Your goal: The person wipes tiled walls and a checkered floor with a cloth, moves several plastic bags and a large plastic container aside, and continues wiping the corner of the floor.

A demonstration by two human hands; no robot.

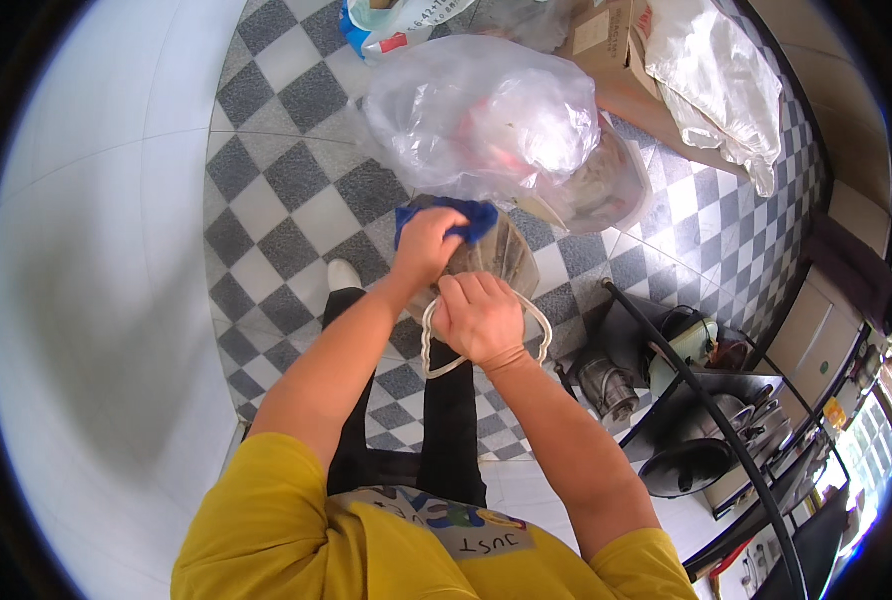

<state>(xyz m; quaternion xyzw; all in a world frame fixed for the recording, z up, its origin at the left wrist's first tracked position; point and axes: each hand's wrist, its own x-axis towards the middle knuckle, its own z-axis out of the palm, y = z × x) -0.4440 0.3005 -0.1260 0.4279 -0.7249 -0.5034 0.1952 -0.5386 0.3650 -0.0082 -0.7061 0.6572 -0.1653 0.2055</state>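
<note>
A blue cloth (pixel 480 219) is bunched in my left hand (pixel 431 244), against the far part of a translucent fan-shaped object (pixel 510 251). My right hand (pixel 483 315) is closed around the near, narrow end of this object, which looks like an electric fan's blade or a plastic cover; its exact kind is unclear. A wavy cream-coloured rim or loop (pixel 545 330) curves out on both sides of my right fist and below it. My hands are close together, the left one farther from my body. Whatever lies inside the right fist is hidden.
Beyond my hands, a large clear plastic bag (pixel 483 112) lies by a whitish bin (pixel 633 187) on the checkered floor (pixel 296 217). A cardboard box (pixel 611 67) with white sheeting (pixel 716 82) stands at upper right. At right, a black metal rack (pixel 686 367) holds pans; a white wall (pixel 101 262) rises left.
</note>
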